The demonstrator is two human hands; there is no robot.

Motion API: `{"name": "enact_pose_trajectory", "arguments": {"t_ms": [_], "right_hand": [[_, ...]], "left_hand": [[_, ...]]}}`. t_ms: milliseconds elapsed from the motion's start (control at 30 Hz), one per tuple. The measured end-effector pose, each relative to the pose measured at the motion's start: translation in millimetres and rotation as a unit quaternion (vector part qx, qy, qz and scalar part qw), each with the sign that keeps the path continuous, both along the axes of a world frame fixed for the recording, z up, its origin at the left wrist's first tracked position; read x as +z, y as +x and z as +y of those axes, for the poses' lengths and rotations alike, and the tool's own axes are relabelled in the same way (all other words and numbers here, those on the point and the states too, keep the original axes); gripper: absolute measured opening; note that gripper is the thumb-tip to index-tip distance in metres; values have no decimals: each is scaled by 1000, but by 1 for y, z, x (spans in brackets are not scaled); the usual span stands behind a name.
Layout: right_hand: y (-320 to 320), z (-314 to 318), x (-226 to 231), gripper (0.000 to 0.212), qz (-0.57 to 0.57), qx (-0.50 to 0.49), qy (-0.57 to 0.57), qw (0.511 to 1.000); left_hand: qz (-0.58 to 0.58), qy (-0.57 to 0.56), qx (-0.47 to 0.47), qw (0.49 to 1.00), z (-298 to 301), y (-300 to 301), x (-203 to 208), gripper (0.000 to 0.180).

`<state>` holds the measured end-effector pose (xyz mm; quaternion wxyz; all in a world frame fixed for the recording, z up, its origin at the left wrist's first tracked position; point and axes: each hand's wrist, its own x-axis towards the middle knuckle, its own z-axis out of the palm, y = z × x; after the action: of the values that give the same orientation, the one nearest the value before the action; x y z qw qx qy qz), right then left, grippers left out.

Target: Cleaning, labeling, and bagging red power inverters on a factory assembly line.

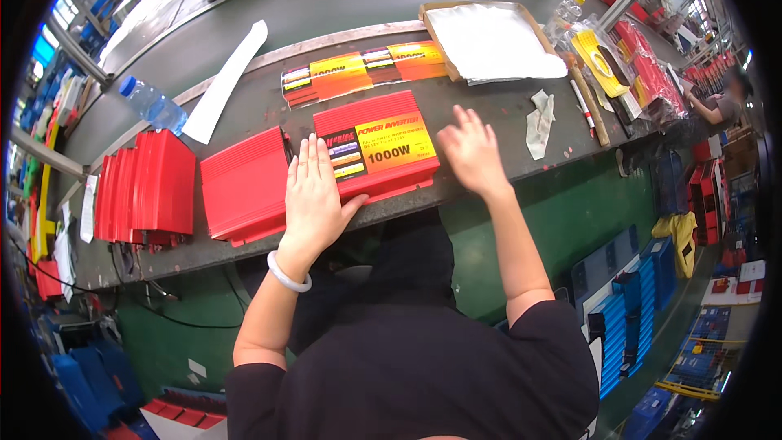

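the step looks like smoothing the yellow label [395, 147] on the red case [366, 111], which sits on the surface [261, 110] — left hand [316, 200] flat at its left edge, grip unclosed; right hand [472, 151] blurred, grip unclear. next likely calls for even pressure.

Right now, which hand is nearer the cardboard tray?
Right: the right hand is short of the cardboard tray; the left hand is farther, at the labelled red case.

Shirt [423, 367]: black, cut with short sleeves [544, 336]
Trousers [417, 259]: coloured dark
Bangle [286, 278]: white, worn around left wrist [300, 253]
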<state>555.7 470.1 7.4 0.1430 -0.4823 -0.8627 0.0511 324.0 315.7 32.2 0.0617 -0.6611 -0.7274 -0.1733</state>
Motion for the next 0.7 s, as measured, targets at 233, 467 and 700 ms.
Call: {"name": "enact_pose_trajectory", "arguments": {"t_ms": [233, 467, 700], "right_hand": [[24, 28, -7, 40, 441, 16, -159, 883], [22, 112, 28, 44, 341, -96, -23, 935], [63, 285, -56, 49, -29, -147, 113, 982]], "left_hand": [[30, -67, -1, 997, -9, -27, 46, 61], [-60, -58, -26, 996, -16, -34, 43, 52], [-126, -7, -8, 992, -6, -12, 27, 48]]}}
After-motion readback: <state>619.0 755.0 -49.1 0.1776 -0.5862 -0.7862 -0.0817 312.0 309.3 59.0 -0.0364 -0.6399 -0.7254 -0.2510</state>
